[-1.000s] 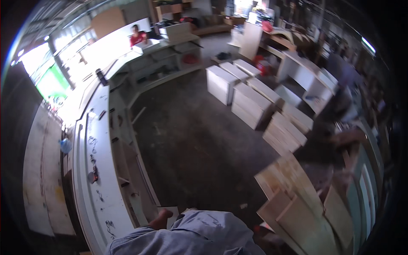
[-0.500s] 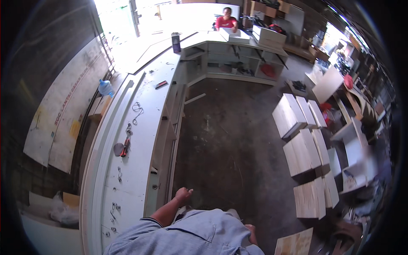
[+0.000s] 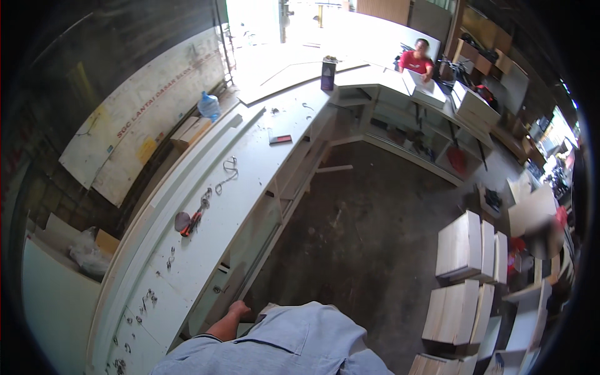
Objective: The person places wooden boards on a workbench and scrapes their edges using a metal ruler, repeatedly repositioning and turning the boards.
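My left hand [image 3: 237,308] is low beside the open front of a long white cabinet counter [image 3: 206,250]. Its fingers look curled; whatever they may hold is too small to make out. My right hand is out of view beyond my grey shirt. On the countertop lie a red-and-black handled tool [image 3: 191,225], a round dark piece [image 3: 182,220] and a loop of thin cord [image 3: 226,170]. Several small metal fittings [image 3: 149,299] are scattered along the near part. Farther up are a red-and-black flat object [image 3: 281,139] and a dark purple can [image 3: 328,74].
The counter bends right toward a person in red [image 3: 417,62] behind a white box-like piece [image 3: 425,89]. Pale wooden drawer boxes [image 3: 459,247] stand in stacks on the floor [image 3: 350,250] at right. A white strip [image 3: 335,169] lies near the cabinet. A blue water bottle [image 3: 209,106] stands beyond the counter.
My view has turned left, so the counter and the person appear farther right. My left hand stays low by the cabinet front. My right hand, partly visible before, has gone from view.
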### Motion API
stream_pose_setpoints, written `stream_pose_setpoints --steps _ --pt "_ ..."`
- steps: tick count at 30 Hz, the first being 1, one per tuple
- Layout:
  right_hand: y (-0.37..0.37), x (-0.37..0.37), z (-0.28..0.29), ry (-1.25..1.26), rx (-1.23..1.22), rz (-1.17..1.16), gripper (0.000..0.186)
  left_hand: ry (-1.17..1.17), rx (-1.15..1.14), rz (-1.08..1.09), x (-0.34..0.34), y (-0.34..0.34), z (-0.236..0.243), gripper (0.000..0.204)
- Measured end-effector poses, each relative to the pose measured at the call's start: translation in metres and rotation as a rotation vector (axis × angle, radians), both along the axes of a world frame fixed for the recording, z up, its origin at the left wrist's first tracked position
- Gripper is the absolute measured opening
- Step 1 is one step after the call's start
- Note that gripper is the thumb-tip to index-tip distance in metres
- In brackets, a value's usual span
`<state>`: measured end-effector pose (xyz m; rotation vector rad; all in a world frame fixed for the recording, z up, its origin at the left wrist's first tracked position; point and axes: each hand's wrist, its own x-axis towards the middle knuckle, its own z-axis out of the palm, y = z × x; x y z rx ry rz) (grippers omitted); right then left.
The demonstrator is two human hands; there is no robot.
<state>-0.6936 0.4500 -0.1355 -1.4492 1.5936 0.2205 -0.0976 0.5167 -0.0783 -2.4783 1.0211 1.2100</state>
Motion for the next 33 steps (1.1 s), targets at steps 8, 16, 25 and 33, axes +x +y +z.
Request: stream_pose_setpoints --steps 8,16,25,33 --pt "-0.337 -0.011 0.021 0.270 -0.020 0.512 0.045 0.127 -0.272 0.684 0.003 -0.102 -0.010 0.051" --pt "-0.589 0.090 0.069 -0.281 -0.026 -0.530 0.015 0.561 -0.830 1.029 0.028 -0.337 0.085 0.028" --pt "-0.700 0.238 0.060 -0.414 0.383 -0.599 0.011 0.548 -1.069 1.162 0.224 -0.555 0.149 0.033" --pt "-0.862 0.404 0.098 -0.540 0.030 -0.521 0.014 0.537 -1.109 1.140 0.307 -0.688 0.214 0.035"
